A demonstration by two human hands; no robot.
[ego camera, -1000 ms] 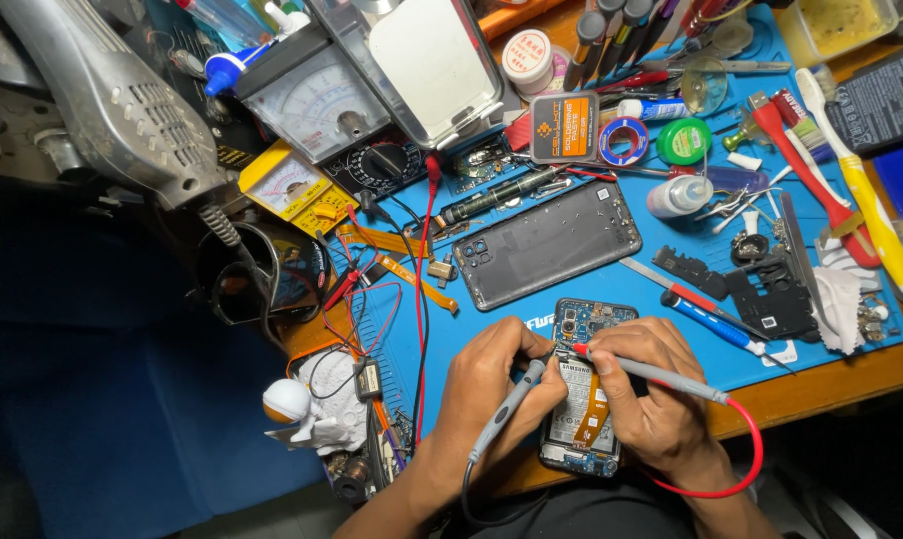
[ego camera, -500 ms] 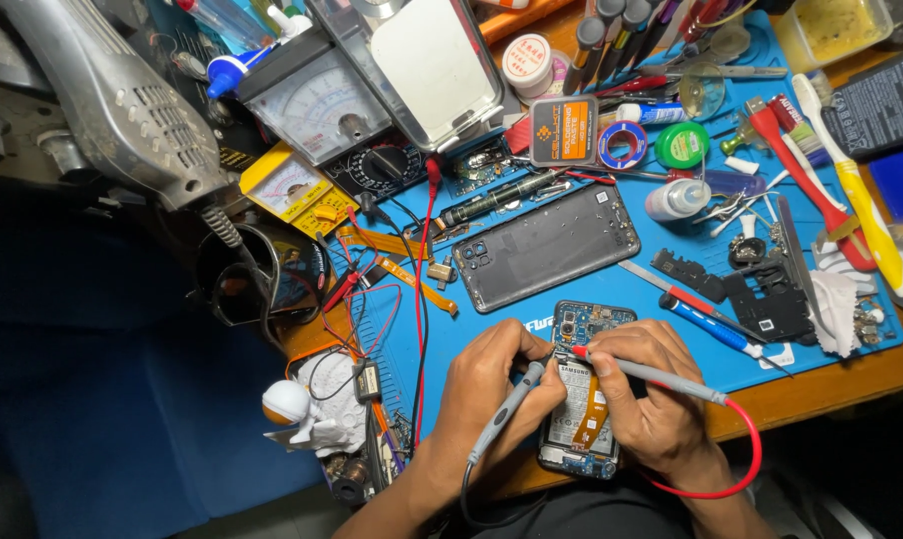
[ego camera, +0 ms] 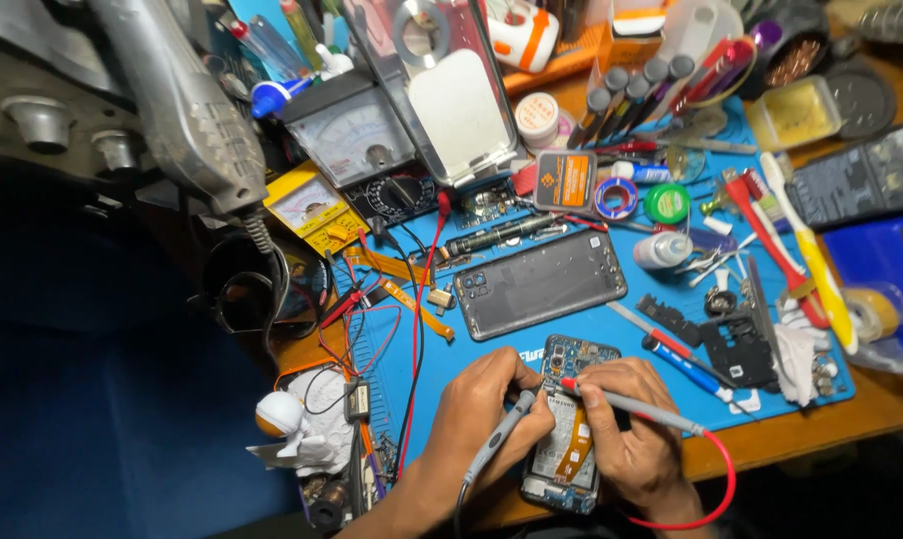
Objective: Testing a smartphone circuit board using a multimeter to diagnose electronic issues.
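While most of the bench is buried in tools, the blue work mat [ego camera: 491, 349] leaves a patch of bare surface near its lower edge, and the work sits there. At about 12 o'clock from the hands a large analogue meter [ego camera: 352, 135] stands next to a clear plastic tray [ego camera: 451, 100]; at 10 o'clock lies a smaller yellow meter [ego camera: 307, 205]. A dark phone back cover [ego camera: 539, 284] lies flat on the mat just above the hands, apart from them.

The opened phone [ego camera: 566, 439] lies at 6 o'clock on the mat, its circuit board and an orange flex strip exposed, running lengthwise toward the person. The left hand [ego camera: 486, 409] rests at the phone's 9 o'clock side, fingers closed around a grey probe [ego camera: 496, 449] held like a pen — its tip points in toward the phone's upper half. The right hand [ego camera: 626, 429] sits at 3 o'clock, fingers pinched on a red-tipped probe [ego camera: 631, 402] whose point meets the board near the phone's top; a red lead [ego camera: 716, 499] curls off from its rear end. At 2 o'clock lie two toothbrushes [ego camera: 791, 240], and a small white bottle [ego camera: 663, 250] lies at 1 o'clock.
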